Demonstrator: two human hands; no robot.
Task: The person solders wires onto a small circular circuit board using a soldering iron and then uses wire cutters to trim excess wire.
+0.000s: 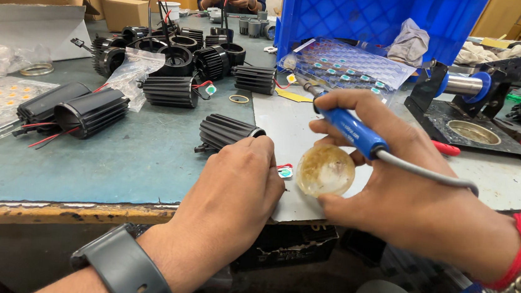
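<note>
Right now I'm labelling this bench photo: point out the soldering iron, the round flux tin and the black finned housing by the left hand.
soldering iron (353, 131), head view, on its blue handle.
round flux tin (325, 170), head view, on its amber centre.
black finned housing (224, 131), head view, on its ribbed side.

A single head-worn camera looks down and forward from close above the near edge of the workbench (115, 159). It faces the far edge, where a blue crate (372, 15) stands.

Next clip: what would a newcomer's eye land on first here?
Front and centre, the right hand grips a blue-handled soldering iron above a round yellowish tin. Beside it the left hand rests by a black ribbed housing. Behind, more such housings crowd the green table, with a blue crate at the back.
</note>
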